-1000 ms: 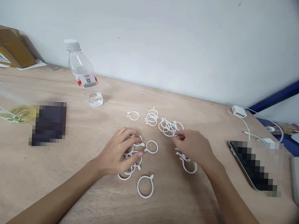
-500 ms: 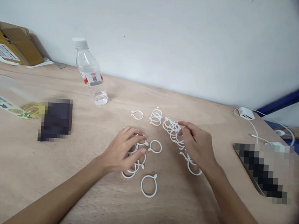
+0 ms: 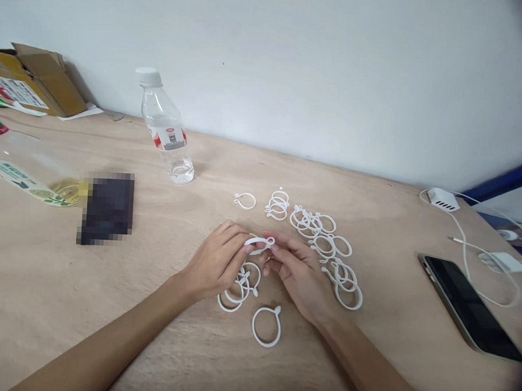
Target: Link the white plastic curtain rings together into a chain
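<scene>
A white plastic curtain ring [image 3: 257,240] with a small eyelet is held up between my two hands. My left hand [image 3: 214,258] pinches its left side between thumb and fingers. At the eyelet end, my right hand [image 3: 300,273] grips it with thumb and fingertips. Below my left hand lies a cluster of similar rings [image 3: 237,302], partly covered by the hand. One single ring [image 3: 265,343] rests nearer to me. To the right of my right hand is a longer pile of rings [image 3: 324,244]. Further back lie a small overlapping group [image 3: 278,207] and a lone ring [image 3: 245,207].
A clear water bottle [image 3: 170,132] stands at the back left. Left on the wooden table [image 3: 157,342] are a larger bottle [image 3: 30,166] on its side, a dark pixelated item [image 3: 108,209] and a cardboard box [image 3: 43,82]. A phone [image 3: 469,305], cables and a white charger [image 3: 444,199] lie right.
My right hand has moved left from the right-hand pile to meet my left hand. A ring is now held between them, and the ring that lay between the hands no longer shows on the table.
</scene>
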